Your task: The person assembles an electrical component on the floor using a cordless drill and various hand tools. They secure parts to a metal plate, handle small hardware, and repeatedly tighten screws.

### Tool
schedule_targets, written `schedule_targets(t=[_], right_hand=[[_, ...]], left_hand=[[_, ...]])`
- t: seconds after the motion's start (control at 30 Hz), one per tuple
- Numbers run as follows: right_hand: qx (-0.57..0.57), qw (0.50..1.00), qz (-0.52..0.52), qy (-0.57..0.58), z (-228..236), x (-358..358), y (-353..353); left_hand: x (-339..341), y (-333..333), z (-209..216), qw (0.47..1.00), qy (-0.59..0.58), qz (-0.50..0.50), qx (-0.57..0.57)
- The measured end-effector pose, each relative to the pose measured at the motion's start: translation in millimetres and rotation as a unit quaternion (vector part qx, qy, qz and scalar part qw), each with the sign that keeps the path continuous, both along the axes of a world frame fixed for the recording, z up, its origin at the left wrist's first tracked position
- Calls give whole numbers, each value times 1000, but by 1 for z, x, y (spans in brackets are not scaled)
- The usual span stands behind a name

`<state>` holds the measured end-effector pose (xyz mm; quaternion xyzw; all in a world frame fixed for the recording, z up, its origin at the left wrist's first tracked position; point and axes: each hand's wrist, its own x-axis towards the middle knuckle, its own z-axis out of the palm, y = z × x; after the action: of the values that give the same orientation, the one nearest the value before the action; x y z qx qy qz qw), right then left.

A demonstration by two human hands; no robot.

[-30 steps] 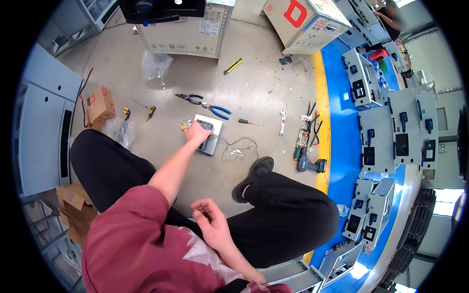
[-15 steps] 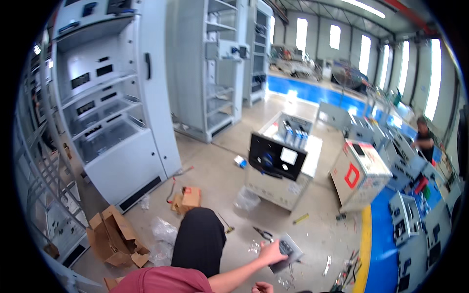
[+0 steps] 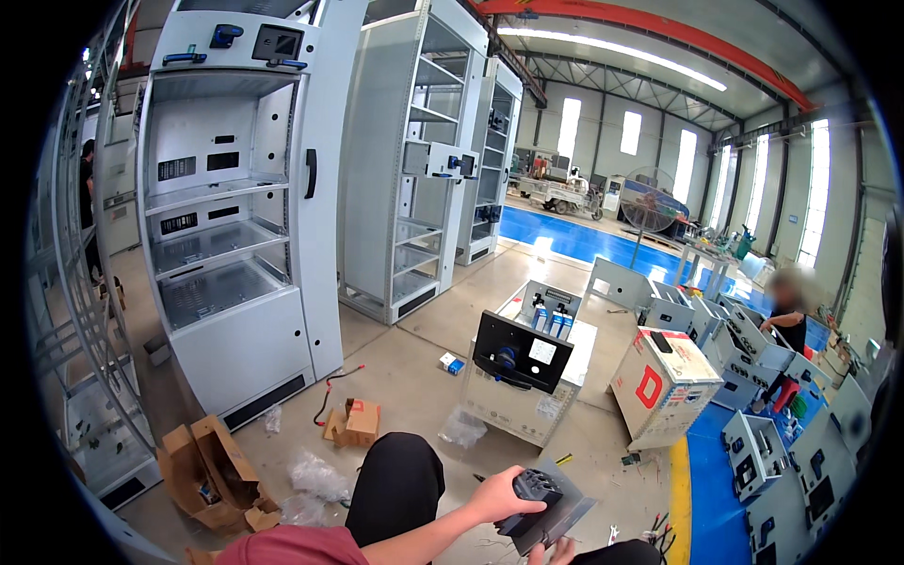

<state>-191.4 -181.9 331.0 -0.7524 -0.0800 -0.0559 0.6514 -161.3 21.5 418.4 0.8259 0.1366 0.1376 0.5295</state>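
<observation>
My left hand (image 3: 501, 495) is closed round a black block-shaped electrical part (image 3: 537, 488), thumb along its near side. Right behind this part is a thin grey metal plate (image 3: 567, 518), tilted up off the floor; whether the two are fixed together I cannot tell. At the plate's lower edge, my right hand (image 3: 556, 552) grips it with its fingertips, and the lower picture edge cuts the hand off. My bent left knee (image 3: 400, 480) in dark trousers rises beside the left forearm.
Opened cardboard boxes (image 3: 212, 471) and clear plastic wrap (image 3: 318, 476) lie to my left. Ahead stands a wheelless pale crate-like unit (image 3: 518, 405) with a black panel (image 3: 521, 351). Tall grey cabinets (image 3: 240, 330) rise at left. Loose tools and wires (image 3: 664, 537) lie at right; a person (image 3: 786, 320) works farther off.
The plate and black part have been raised and tilted up from lower down. My right hand has come to the plate's lower edge. The whole view has tipped upward.
</observation>
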Motion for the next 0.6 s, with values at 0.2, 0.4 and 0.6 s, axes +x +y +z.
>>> schedule_targets(t=[0.2, 0.4, 0.6], right_hand=[[188, 972, 80, 117, -13, -15, 0], [146, 979, 21, 144, 61, -44, 0], [98, 981, 20, 165, 34, -35, 3]], left_hand=[[-43, -5, -10, 999, -5, -28, -24], [-48, -17, -24, 997, -12, -41, -58], [-65, -24, -13, 996, -9, 27, -89]])
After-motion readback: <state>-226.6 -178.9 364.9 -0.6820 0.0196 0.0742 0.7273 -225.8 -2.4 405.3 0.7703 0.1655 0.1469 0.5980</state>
